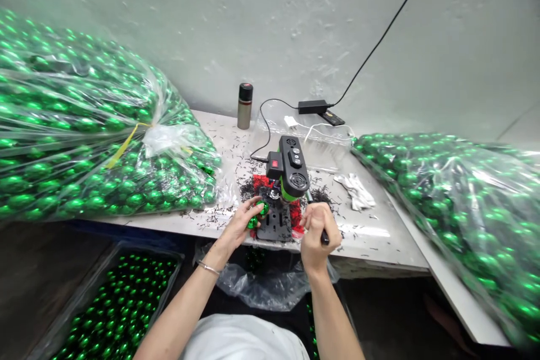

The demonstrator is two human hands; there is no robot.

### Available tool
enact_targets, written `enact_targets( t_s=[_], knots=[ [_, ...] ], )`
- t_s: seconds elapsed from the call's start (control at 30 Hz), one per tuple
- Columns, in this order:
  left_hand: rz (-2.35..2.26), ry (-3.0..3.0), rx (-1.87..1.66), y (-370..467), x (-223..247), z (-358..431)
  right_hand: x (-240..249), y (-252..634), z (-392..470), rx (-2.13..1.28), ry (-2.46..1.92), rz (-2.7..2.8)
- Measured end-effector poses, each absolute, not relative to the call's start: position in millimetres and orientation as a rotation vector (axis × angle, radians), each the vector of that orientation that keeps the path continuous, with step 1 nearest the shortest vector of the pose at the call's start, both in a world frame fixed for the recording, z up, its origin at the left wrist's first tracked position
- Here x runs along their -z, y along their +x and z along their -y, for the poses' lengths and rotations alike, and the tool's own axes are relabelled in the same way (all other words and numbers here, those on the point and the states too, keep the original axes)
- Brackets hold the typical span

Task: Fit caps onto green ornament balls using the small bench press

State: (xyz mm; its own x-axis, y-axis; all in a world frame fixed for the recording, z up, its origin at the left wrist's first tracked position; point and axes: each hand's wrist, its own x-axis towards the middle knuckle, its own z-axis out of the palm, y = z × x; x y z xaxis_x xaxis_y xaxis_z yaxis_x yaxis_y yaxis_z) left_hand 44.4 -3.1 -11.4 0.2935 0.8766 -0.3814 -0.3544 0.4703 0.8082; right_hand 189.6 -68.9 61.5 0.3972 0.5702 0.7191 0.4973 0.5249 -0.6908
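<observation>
A small black and green bench press machine [294, 166] stands near the table's front edge, with a slotted black base plate [275, 228] under it. My left hand [244, 218] is closed on shiny green balls [262, 208], held at the left side of the machine, above the base. On the right, my right hand [319, 230] is wrapped round the machine's lever [324, 238], whose black end shows below the fist. Red material [296, 216] and many small black pieces [320, 196] lie around the base.
Large clear bags of green balls lie at left [84, 146] and right [459, 197]. Behind the machine are a bottle [244, 107], a power adapter [313, 107] and cables. White gloves [356, 191] lie right. A crate of green balls [122, 298] stands below left.
</observation>
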Motion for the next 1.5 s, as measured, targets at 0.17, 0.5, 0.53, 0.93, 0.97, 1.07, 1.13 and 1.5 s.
enact_targets(
  t_s=[0.17,0.5,0.53,0.93,0.97,1.07,1.13,1.5],
  knots=[
    [-0.975,0.615,-0.914,52,12,1,-81,190,66,-0.095,-1.11,1.229],
    [-1.156,1.327,-0.909,65,19,4,-80,191,68,-0.033,-1.141,1.27],
    [-1.183,1.386,-0.886,66,18,4,-80,191,68,-0.03,-1.135,1.276],
    [-1.366,2.0,-0.627,73,8,8,-77,192,70,0.012,-1.096,1.326],
    [-1.367,1.991,-0.624,73,7,8,-74,193,71,0.019,-1.089,1.334],
    [-1.386,1.956,-0.647,73,7,8,-57,196,73,0.048,-1.065,1.369],
    [-1.385,1.945,-0.67,73,9,8,-40,199,72,0.09,-1.042,1.414],
    [-1.382,1.973,-0.672,73,10,8,26,206,69,0.197,-1.031,1.427]
  ],
)
